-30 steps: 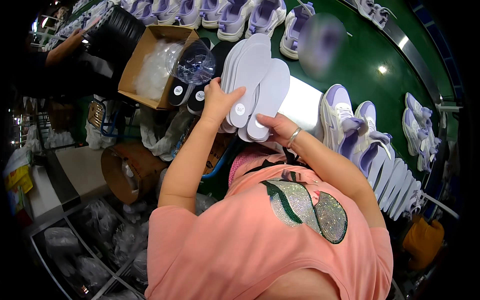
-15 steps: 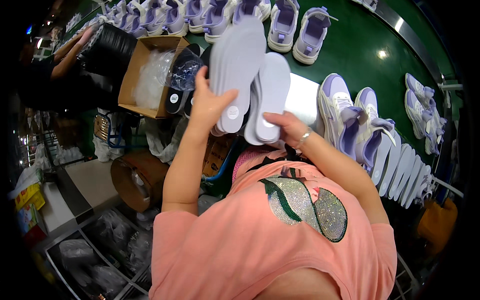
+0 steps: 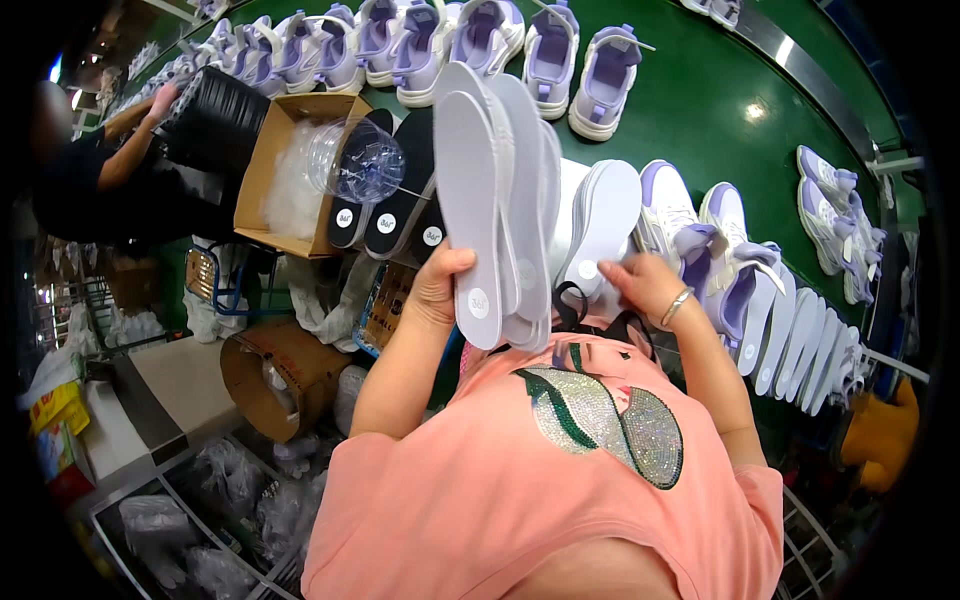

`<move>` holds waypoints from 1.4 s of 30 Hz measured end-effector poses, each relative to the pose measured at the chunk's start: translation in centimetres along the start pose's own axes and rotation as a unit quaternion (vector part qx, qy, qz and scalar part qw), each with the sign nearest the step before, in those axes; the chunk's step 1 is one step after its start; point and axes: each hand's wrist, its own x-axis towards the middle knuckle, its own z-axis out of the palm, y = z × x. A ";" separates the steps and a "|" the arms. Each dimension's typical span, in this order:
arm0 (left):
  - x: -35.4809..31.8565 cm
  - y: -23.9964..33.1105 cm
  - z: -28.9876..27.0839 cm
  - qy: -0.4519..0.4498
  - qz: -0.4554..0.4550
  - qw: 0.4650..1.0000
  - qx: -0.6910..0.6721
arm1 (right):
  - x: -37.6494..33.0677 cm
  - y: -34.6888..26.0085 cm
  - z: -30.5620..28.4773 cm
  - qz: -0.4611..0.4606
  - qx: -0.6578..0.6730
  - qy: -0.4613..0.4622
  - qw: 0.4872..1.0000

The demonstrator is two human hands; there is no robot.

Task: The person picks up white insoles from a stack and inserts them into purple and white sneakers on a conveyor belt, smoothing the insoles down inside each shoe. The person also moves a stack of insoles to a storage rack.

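My left hand (image 3: pixel 440 285) grips a stack of light grey shoe insoles (image 3: pixel 470 190) near their heel ends, fingers closed round the edge; the stack stands tilted up and its layers fan apart. To the right of it, a second, smaller stack of insoles (image 3: pixel 605 210) has my right hand (image 3: pixel 645 285) closed at its heel end, with the thumb by the round white sticker. Part of the right fingers is hidden beneath that stack. Just right of this hand sits a pair of white and lilac sneakers (image 3: pixel 690 225).
Sneakers (image 3: pixel 420 60) line the far side of the green table (image 3: pixel 690 110). Black insoles (image 3: pixel 410 165) lie beside a cardboard box (image 3: pixel 260 170) holding clear plastic. More grey insoles (image 3: pixel 790 330) stand in a row at right. A co-worker's arm (image 3: pixel 130 130) reaches a black bundle at far left.
The two insole stacks have moved apart. My left hand has come lower and nearer with its stack, while my right hand has shifted right with the smaller one.
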 end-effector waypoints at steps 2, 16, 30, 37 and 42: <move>0.7 -0.7 0.4 -0.030 -0.037 0.999 0.011 | -0.7 -2.2 -2.0 -0.157 0.203 0.165 0.952; 2.9 0.5 3.5 -0.032 0.018 0.972 0.230 | 4.1 -9.4 -6.5 -0.382 0.450 0.032 0.806; 2.7 -1.2 -0.5 0.253 0.222 0.405 0.850 | 14.7 -7.3 -2.1 -0.323 0.354 0.214 0.851; 3.3 -1.1 -2.0 0.258 0.239 0.398 0.847 | 14.0 -9.6 -0.9 -0.403 0.198 0.193 0.872; 2.6 -1.1 -1.3 0.225 0.196 0.420 0.857 | 15.6 -6.0 -2.6 -0.336 0.304 0.241 0.859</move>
